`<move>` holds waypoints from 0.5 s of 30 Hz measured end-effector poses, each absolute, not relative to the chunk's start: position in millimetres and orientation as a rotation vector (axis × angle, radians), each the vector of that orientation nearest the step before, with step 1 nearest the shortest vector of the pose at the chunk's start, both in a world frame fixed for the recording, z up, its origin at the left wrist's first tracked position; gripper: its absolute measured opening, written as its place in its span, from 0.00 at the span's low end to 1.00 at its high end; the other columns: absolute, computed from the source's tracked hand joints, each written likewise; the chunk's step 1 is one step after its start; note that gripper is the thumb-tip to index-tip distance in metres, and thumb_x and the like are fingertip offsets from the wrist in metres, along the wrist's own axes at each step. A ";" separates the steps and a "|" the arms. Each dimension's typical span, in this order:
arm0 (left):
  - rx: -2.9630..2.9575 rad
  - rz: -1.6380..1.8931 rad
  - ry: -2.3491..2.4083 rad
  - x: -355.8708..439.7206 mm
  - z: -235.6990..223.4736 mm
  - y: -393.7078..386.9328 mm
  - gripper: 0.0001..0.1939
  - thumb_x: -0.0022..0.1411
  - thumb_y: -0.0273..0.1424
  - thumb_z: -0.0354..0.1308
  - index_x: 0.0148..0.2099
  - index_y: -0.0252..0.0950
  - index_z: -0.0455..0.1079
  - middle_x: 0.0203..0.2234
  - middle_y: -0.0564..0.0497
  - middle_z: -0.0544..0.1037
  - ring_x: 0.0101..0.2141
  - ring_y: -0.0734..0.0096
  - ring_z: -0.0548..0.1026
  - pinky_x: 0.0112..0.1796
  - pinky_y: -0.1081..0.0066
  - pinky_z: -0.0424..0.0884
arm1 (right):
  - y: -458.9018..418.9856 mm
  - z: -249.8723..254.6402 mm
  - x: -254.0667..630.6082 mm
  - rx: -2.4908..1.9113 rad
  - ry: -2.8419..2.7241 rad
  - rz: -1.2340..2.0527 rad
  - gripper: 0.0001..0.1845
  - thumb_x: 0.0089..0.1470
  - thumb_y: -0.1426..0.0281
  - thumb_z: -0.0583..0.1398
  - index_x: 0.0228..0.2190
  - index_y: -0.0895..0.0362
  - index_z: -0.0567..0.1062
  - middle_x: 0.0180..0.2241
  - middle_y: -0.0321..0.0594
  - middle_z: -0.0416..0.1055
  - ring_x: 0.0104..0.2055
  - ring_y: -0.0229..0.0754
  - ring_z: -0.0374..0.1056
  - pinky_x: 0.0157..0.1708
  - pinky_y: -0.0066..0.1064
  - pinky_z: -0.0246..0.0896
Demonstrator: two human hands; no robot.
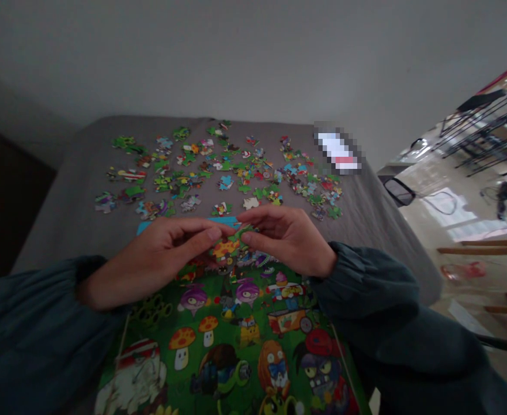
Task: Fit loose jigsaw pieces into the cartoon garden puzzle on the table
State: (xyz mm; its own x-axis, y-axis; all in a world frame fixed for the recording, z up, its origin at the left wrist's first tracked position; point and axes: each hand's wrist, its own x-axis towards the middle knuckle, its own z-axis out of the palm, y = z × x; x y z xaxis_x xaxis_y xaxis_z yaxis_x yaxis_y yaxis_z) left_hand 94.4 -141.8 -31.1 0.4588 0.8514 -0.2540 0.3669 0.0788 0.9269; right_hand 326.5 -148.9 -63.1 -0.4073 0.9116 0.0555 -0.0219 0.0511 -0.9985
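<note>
**While fingers (pixel 214 233) close on a green jigsaw piece (pixel 241 233), light handling noted**

Fingertips of both hands are drawn together at the piece, thumbs and forefingers curled inward. Contact is partly hidden, so a firm clamp cannot be confirmed. Piece sits between left hand (pixel 158 262) and right hand (pixel 290 239), over the upper edge of the assembled jigsaw section (pixel 231 346); whether it touches that section cannot be told.

Handling estimate: thin pressed card, so light and fairly stiff, though its tabs may bend or fray. Best held by the edges between thumb and forefinger. Printed detail on it is too small to read.

Just below, an orange mushroom-cap piece (pixel 226 248) lies at the section's top. Section shows cartoon mushrooms and plants on green. Blue pieces (pixel 223 221) lie behind the hands. Farther out, multicoloured loose pieces (pixel 219 173) are scattered over a grey cloth cover (pixel 63 219). Dark teal sleeves (pixel 33 340) gather at the wrists.
</note>
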 end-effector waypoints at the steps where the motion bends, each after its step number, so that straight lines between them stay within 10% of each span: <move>1: 1.483 0.502 1.099 93.5 -31.9 -141.5 0.22 0.62 0.54 0.61 0.47 0.45 0.83 0.42 0.49 0.86 0.36 0.62 0.84 0.37 0.67 0.82 | -149.0 -62.6 326.2 -0.927 -1.516 1.485 0.18 0.54 0.63 0.72 0.46 0.54 0.80 0.41 0.39 0.80 0.40 0.39 0.77 0.42 0.34 0.77; 15: 1.389 0.329 1.080 100.3 -40.2 -149.6 0.40 0.55 0.45 0.70 0.68 0.43 0.68 0.29 0.52 0.85 0.31 0.62 0.82 0.29 0.70 0.78 | -149.1 -62.9 324.0 -0.937 -1.546 1.356 0.12 0.52 0.67 0.73 0.40 0.56 0.86 0.31 0.36 0.81 0.32 0.35 0.75 0.34 0.28 0.73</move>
State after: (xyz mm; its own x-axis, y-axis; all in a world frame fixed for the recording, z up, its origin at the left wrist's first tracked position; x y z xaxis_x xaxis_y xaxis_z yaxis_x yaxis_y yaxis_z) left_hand 100.3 -149.6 -40.2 0.5157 0.7494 -0.4152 0.3901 0.2261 0.8926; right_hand 324.0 -149.1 -62.9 -0.3548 0.9271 0.1209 0.0009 0.1297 -0.9916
